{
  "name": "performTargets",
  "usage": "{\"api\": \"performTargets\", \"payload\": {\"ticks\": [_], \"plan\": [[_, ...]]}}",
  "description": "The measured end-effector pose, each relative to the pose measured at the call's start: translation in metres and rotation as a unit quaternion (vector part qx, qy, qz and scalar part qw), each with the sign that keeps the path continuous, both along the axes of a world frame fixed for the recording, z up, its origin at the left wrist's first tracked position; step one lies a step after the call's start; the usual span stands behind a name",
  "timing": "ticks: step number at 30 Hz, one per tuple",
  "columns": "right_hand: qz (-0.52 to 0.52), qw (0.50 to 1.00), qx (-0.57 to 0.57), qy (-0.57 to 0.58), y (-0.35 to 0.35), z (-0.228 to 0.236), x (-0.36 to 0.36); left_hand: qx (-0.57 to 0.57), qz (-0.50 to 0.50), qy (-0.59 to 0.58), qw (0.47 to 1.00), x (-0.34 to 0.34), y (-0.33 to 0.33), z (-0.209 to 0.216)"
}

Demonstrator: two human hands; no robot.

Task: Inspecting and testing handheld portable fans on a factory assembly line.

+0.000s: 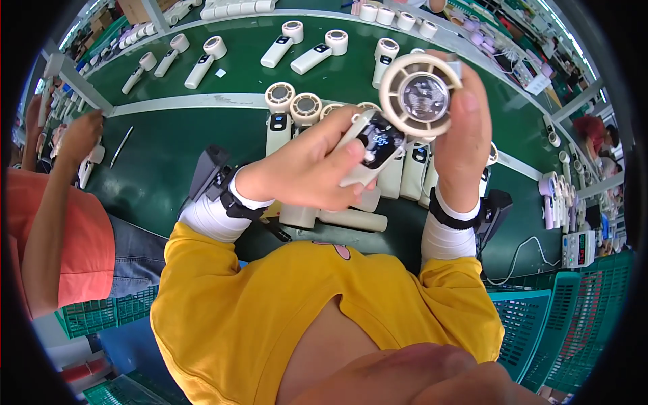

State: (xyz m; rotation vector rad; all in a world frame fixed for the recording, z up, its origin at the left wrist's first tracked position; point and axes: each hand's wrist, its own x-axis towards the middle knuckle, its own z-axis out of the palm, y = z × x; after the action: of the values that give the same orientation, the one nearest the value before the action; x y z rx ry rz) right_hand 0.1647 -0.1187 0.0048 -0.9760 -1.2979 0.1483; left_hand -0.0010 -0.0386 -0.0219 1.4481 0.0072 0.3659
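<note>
A cream handheld fan (417, 96) is held up above the green bench between my two hands. My left hand (307, 167) is wrapped round its handle, with the thumb beside a dark glossy panel that shows lit digits. My right hand (466, 138) grips the round fan head at its right rim, fingers behind it. The head's ring is spoked round a shiny, clear-looking centre. Under my hands several more cream fans (278, 125) lie side by side, partly hidden by my forearms. Nearest to me, a pale cylindrical handle (354, 220) lies crosswise.
Several fans (281, 46) lie spaced along the far green belt (243, 71), beyond a pale rail (196, 101). A pen (121, 147) lies at left, near a co-worker's hand (82, 135). At right are a small meter box (578, 249), a white cable (516, 260) and green baskets (520, 324).
</note>
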Motion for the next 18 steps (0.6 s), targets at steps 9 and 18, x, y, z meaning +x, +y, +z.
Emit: {"api": "performTargets", "payload": {"ticks": [9, 18], "plan": [[-0.067, 0.995, 0.069, 0.001, -0.009, 0.009, -0.002, 0.417, 0.199, -0.188, 0.866, 0.018, 0.004, -0.019], [0.037, 0.997, 0.066, 0.011, -0.011, 0.008, 0.000, 0.498, 0.234, -0.255, 0.795, 0.021, 0.003, -0.021]]}}
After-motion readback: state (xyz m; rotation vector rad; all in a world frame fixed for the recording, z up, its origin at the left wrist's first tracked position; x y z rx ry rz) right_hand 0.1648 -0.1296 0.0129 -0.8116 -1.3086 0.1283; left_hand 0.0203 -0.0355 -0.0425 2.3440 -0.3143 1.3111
